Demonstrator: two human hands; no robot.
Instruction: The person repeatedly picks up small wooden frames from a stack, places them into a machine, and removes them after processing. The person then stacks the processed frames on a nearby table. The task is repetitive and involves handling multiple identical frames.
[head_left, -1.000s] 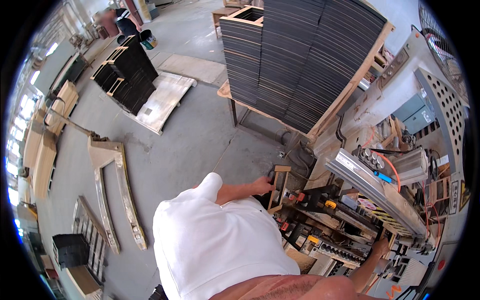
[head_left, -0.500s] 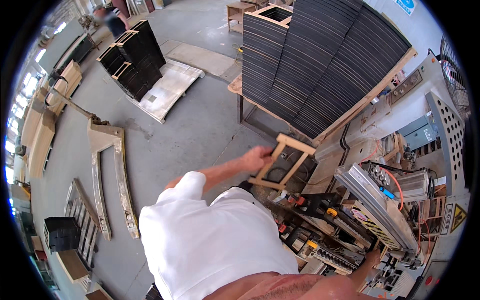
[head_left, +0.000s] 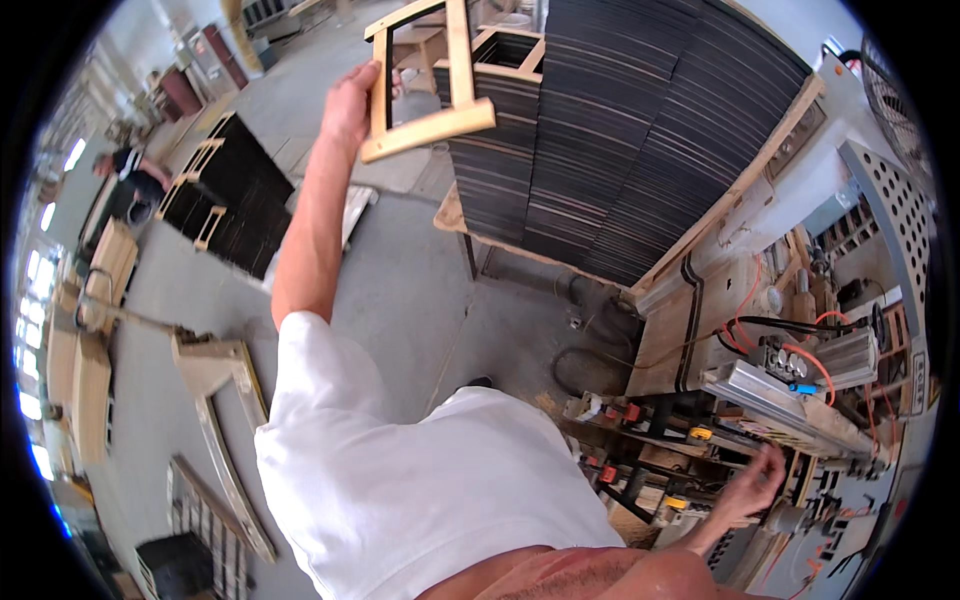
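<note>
My left hand, arm stretched forward, grips one side bar of a light wooden frame. The frame is held up, tilted, beside a tall stack of black-edged frames, overlapping its left end in the picture. Whether the two touch I cannot tell. At the lower right, my right hand is by the woodworking machine, its fingers apart and slightly bent, with nothing seen in them. Below the machine's metal beam sit black clamp parts with yellow and red knobs.
The tall stack rests on a wooden-topped table. Black hoses lie on the floor beneath it. A smaller stack of black frames and a pallet jack stand at left. Farther off, a person stands beside stacked boards.
My left hand has carried the wooden frame forward and up, from beside the machine toward the tall stack. My right hand has drawn up and away from the machine's lower part. The view has shifted.
</note>
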